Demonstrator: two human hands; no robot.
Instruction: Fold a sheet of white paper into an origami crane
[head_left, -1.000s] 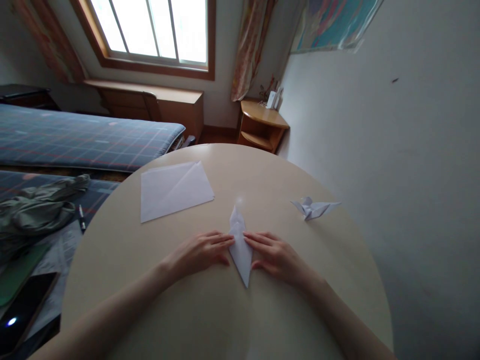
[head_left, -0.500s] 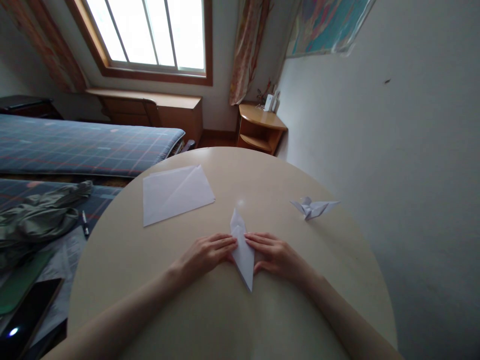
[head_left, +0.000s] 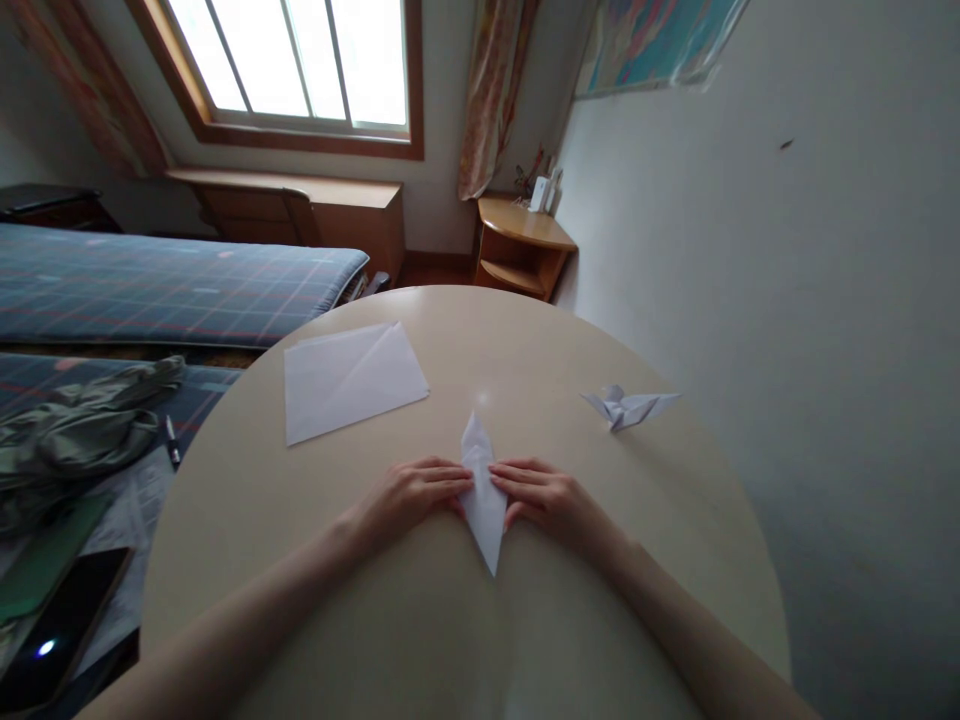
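A narrow white folded paper (head_left: 486, 515), shaped like a long diamond with pointed ends, lies on the round cream table in front of me. My left hand (head_left: 427, 485) holds its left edge, fingertips on top and thumb low at the side. From the right, my right hand (head_left: 544, 490) grips the opposite edge in the same way, its thumb close to the paper's lower right side. The fingers of both hands are drawn together and fairly straight. Their undersides are hidden. A finished white paper crane (head_left: 628, 408) stands to the right, apart from my hands.
White paper sheets (head_left: 352, 385) lie at the table's back left. Beyond the round table (head_left: 517, 330) are a plaid mattress (head_left: 172, 290) and a small corner shelf (head_left: 525, 225). At lower left are crumpled grey-green cloth (head_left: 90, 420), a pen (head_left: 172, 440) and a dark phone (head_left: 67, 630).
The paper's lower point has swung slightly left, so the paper lies straighter. Both hands stay at its edges. The whole view has shifted a little.
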